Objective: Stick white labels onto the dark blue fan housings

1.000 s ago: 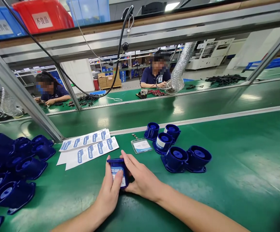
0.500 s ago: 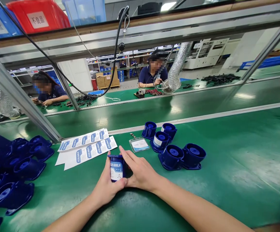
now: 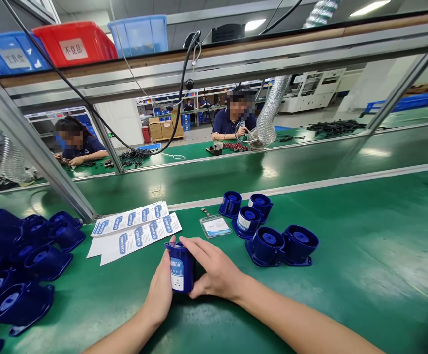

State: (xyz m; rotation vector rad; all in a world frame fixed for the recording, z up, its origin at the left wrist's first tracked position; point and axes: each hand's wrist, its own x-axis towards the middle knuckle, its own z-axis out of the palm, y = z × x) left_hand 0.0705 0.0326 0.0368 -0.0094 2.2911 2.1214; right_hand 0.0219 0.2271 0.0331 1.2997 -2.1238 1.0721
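Observation:
A dark blue pump housing (image 3: 187,268) stands roughly upright between my hands, low over the green worktop. Its white and blue label, with "000L/H" readable, faces me. My left hand (image 3: 161,282) presses against its left side, the fingers mostly hidden behind it. My right hand (image 3: 216,268) grips the right side, with the fingers at the upper rim and the thumb low on the wall. Beyond my left hand lie label sheets (image 3: 140,238), printed with rows of blue and white labels.
Several blue housings (image 3: 269,241) stand to the right, some labelled. More housings (image 3: 39,260) are crowded at the left. A badge in a clear holder (image 3: 216,227) lies ahead. A metal post (image 3: 51,147) rises at the left, and a black cable (image 3: 179,98) hangs overhead. Two co-workers sit across the bench.
The housing has turned in my hands, so its label now shows further left and less of the text is visible. My left thumb has moved off its front. The view has tilted up slightly.

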